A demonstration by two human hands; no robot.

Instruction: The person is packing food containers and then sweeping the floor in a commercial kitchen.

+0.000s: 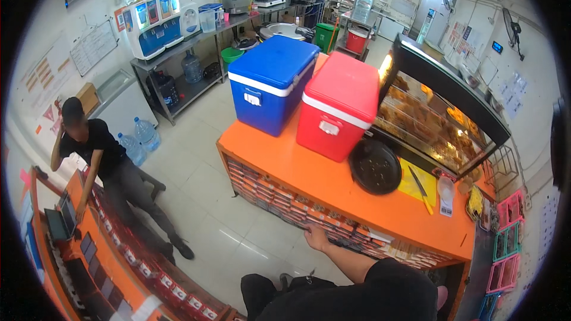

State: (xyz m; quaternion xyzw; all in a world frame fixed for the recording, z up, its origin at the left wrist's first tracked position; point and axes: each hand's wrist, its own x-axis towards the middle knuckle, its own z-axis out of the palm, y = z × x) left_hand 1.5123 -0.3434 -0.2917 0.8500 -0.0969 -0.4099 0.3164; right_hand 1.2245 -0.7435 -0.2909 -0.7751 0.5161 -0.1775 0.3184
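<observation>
One bare hand, at the end of an arm in a black sleeve, is stretched toward stacked folded boxes [285, 205] on the shelf under an orange counter [276, 160]. By the arm's line it looks like my left hand [316, 237]; its fingers are partly hidden against the boxes, so its hold cannot be told. My right hand is out of view. On the counter stand a blue cooler box [263, 93] and a red cooler box [334, 111]. Beside them lie a round black tray [375, 166] and a knife [420, 187] with a yellow handle on a yellow cutting board [406, 183].
A lit glass food warmer [428, 116] holds fried food on the counter's right. A person [96, 142] in dark clothes sits at the left by another orange counter [107, 249]. Water bottles [147, 133] stand on the tiled floor. Coloured baskets [506, 240] line the right side.
</observation>
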